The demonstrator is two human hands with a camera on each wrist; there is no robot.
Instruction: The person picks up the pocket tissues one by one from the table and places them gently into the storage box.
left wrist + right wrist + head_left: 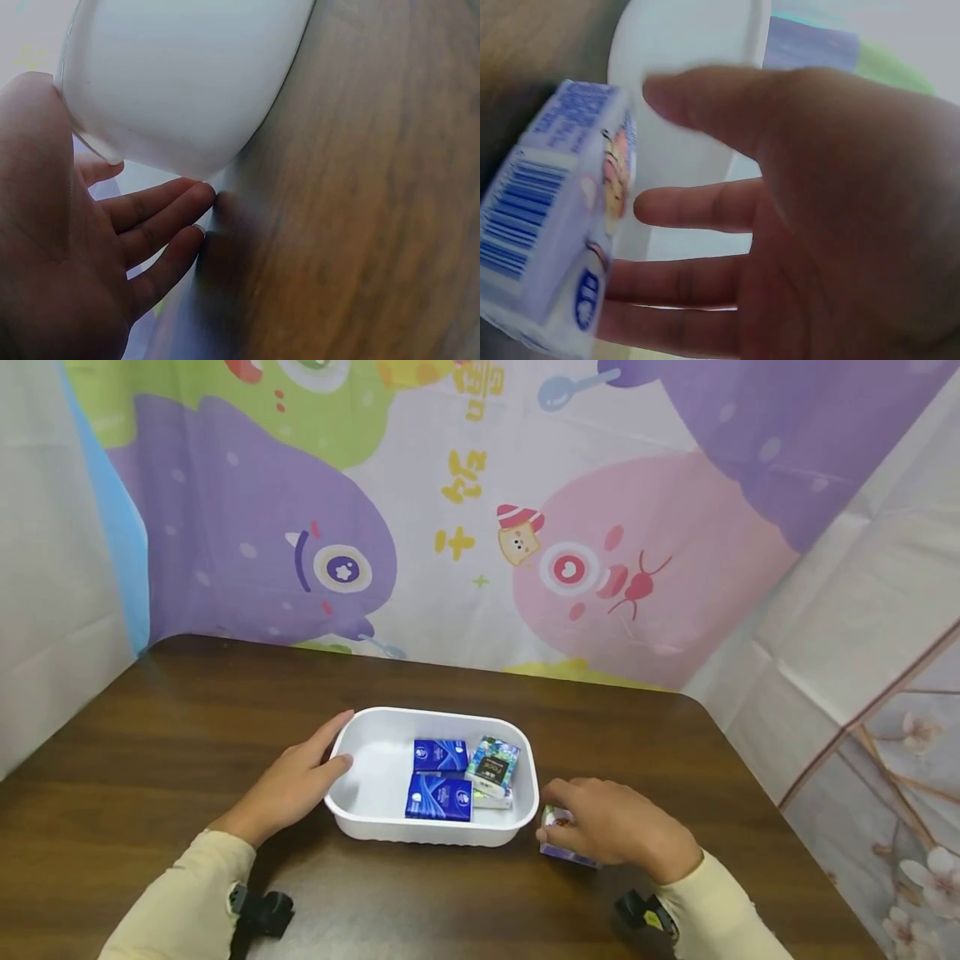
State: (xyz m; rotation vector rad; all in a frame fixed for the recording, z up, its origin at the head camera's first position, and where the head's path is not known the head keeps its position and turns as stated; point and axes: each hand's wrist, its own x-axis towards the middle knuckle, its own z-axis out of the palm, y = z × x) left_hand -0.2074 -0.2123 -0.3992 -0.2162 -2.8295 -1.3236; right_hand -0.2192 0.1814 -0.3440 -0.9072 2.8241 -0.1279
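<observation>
A white plastic basin (pixel 375 777) holds two blue packs (pixel 440 797) and a colourful pack (pixel 492 766) lying over a greenish one. My left hand (pixel 296 785) is at its left end, thumb over the rim and the other fingers spread along the outer wall, as the left wrist view shows (pixel 150 225). Right of the basin, my right hand (pixel 611 822) hovers over a purple and white pack (pixel 566 853). In the right wrist view the barcode side of this pack (pixel 547 217) faces the camera. There the thumb stands off it, and fairly straight fingers reach its far side.
The dark wooden table (pixel 390 902) extends around the basin. A cartoon-printed cloth (pixel 450 610) hangs along its far edge. Pale cloth (pixel 817 635) hangs on the right side, with more on the left (pixel 60 593).
</observation>
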